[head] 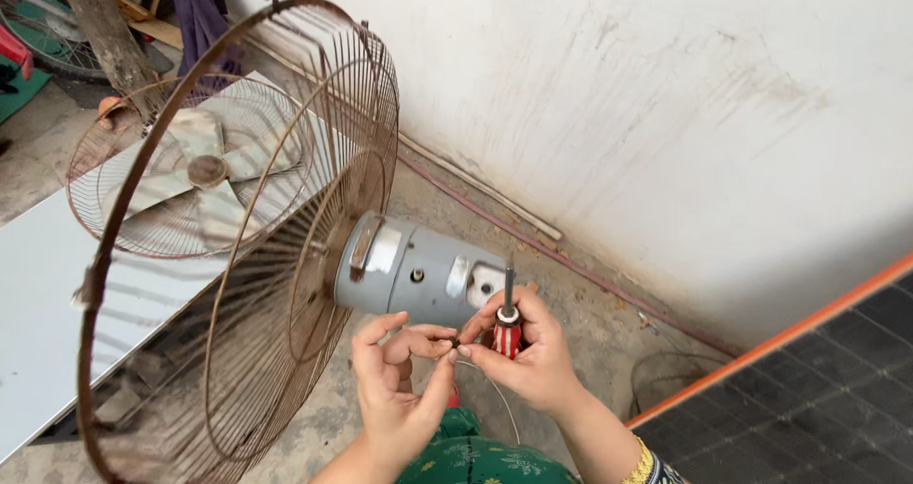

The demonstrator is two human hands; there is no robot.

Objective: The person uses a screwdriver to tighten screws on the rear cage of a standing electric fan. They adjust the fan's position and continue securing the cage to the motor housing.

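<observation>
Red-handled screwdriver [507, 324] upright in right hand [533, 356], metal shaft pointing up, tip just in front of motor end; tiny dark part [457, 343], kind unclear, pinched between fingertips of both hands, left hand [399, 389] meeting right below motor; grey cylindrical fan motor [414, 273] lying sideways, fixed to back of rusty wire guard [238, 246] standing on edge, tilted.

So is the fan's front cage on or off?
Off. The front cage lies apart on the white board, blades under it; only the rear cage stays on the motor.
</observation>
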